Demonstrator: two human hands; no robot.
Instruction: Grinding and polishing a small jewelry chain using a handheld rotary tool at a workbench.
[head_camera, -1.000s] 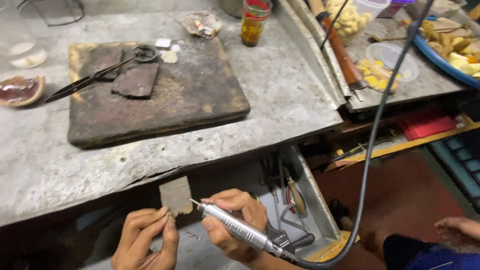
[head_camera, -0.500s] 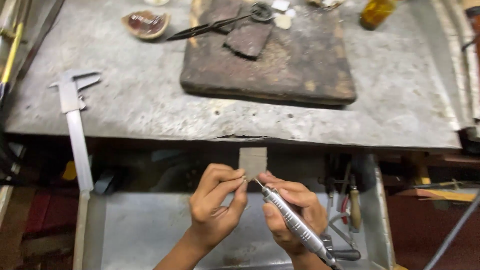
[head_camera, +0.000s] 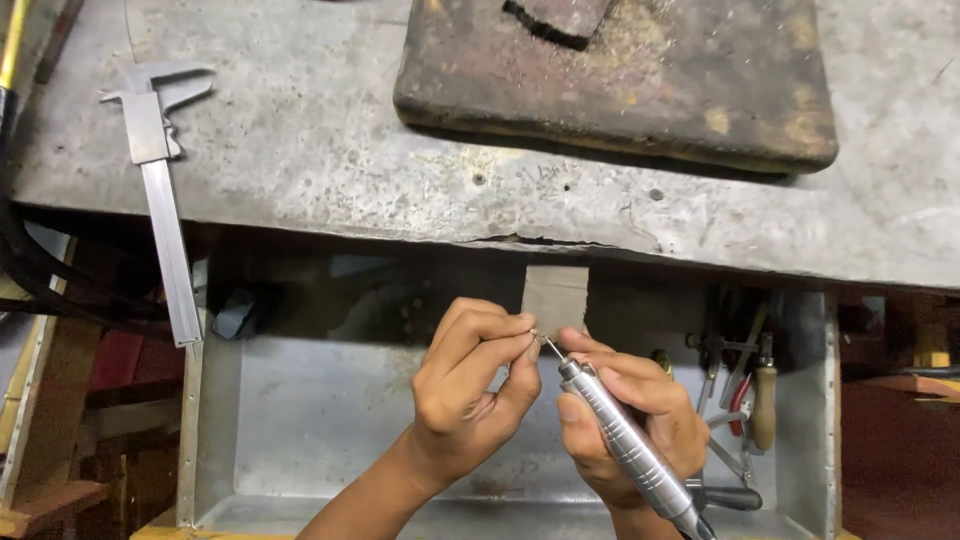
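1. Head view: left hand (head_camera: 468, 385) pinches a tiny workpiece (head_camera: 536, 334) between thumb and forefinger, over the metal tray (head_camera: 300, 420).
2. Right hand (head_camera: 628, 415) grips rotary handpiece (head_camera: 625, 445) pen-style, tip touching the piece.
3. Caliper (head_camera: 160, 190) lies far left on bench (head_camera: 320, 150).

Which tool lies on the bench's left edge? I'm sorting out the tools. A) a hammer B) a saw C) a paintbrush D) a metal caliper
D: the metal caliper lies on the grey bench top, its long beam overhanging the front edge toward the metal tray.
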